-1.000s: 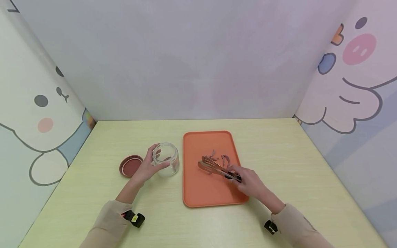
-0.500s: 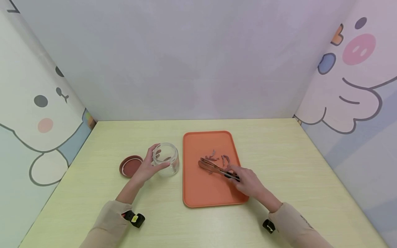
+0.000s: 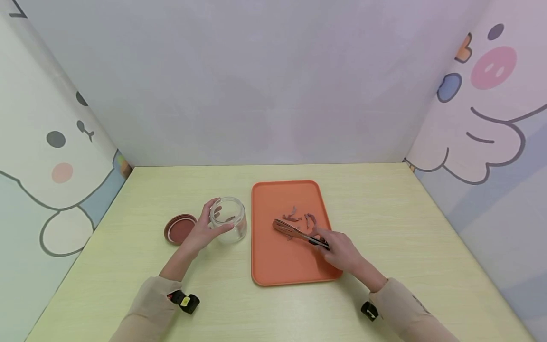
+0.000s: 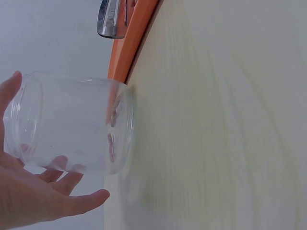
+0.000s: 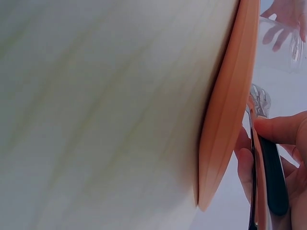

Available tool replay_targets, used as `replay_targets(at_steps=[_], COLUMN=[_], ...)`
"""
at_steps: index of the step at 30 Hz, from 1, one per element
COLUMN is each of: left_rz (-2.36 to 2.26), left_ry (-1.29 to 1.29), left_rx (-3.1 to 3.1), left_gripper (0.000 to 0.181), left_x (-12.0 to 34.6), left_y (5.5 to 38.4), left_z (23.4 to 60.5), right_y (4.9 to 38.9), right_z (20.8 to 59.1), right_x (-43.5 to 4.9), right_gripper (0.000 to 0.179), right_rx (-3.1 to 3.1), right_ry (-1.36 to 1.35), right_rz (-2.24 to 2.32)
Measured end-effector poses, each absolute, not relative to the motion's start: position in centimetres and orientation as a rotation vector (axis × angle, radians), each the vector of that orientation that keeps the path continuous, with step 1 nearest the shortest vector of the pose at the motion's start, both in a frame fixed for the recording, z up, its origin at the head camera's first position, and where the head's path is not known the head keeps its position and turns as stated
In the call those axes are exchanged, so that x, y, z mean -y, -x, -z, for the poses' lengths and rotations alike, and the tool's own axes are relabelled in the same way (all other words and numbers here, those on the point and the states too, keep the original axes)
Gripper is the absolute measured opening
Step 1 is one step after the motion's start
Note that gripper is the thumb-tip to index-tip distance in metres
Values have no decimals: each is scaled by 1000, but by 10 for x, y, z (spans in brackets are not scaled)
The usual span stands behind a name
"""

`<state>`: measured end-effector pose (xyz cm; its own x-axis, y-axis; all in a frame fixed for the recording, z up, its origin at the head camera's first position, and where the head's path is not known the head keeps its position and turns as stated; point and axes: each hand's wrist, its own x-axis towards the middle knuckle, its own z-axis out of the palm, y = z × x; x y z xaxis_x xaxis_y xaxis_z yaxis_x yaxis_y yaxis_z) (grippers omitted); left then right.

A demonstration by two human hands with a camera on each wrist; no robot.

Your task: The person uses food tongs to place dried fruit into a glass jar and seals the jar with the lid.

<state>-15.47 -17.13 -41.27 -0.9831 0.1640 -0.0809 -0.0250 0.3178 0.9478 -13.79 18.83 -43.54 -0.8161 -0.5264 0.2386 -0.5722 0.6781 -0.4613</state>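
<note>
The right hand (image 3: 339,249) grips the tongs (image 3: 295,232), arms close together, over the orange tray (image 3: 295,266), near small brown strips (image 3: 292,218). The raised rim (image 3: 253,237) stands between them and the glass jar (image 3: 234,234), which the left hand (image 3: 202,233) holds, beside the lid (image 3: 180,230). Rightward, the table (image 3: 384,204) stretches widely.

Site assessed as a small recording booth set around a table. A pale wood-grain tabletop (image 3: 384,199) meets a plain greyish back panel (image 3: 273,85), with a left panel (image 3: 25,118) and a right panel (image 3: 453,133) enclosing the sides. Both side panels carry large cartoon animals, including a pink snout (image 3: 493,68) at right. Black devices (image 3: 189,304) at both cuffs (image 3: 164,284) support the finding. Panel material, fabric or rigid, could not be determined.
</note>
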Motion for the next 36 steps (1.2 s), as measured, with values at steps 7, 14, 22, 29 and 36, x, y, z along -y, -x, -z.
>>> replay_targets(at_steps=[7, 14, 22, 29, 36], left_rz=[-1729, -1727, -1740, -1737, -1734], left_ry=[-121, -118, -123, -127, -128], left_rx=[-2424, -2429, -2418, -2420, -2422], left_gripper=[82, 82, 82, 82, 81], left_x=[172, 172, 171, 171, 172], left_y=[155, 156, 154, 155, 155], left_z=[413, 413, 412, 413, 413], right_y=[137, 137, 139, 144, 150], right_z=[434, 432, 422, 410, 396], right_x=[-190, -193, -198, -202, -207], right_gripper=[32, 33, 34, 30, 29], right_rx=[2806, 2776, 2744, 2709, 2659], right_ry=[-910, -900, -851, -852, -867], right_rz=[-828, -837, -869, -881, -863])
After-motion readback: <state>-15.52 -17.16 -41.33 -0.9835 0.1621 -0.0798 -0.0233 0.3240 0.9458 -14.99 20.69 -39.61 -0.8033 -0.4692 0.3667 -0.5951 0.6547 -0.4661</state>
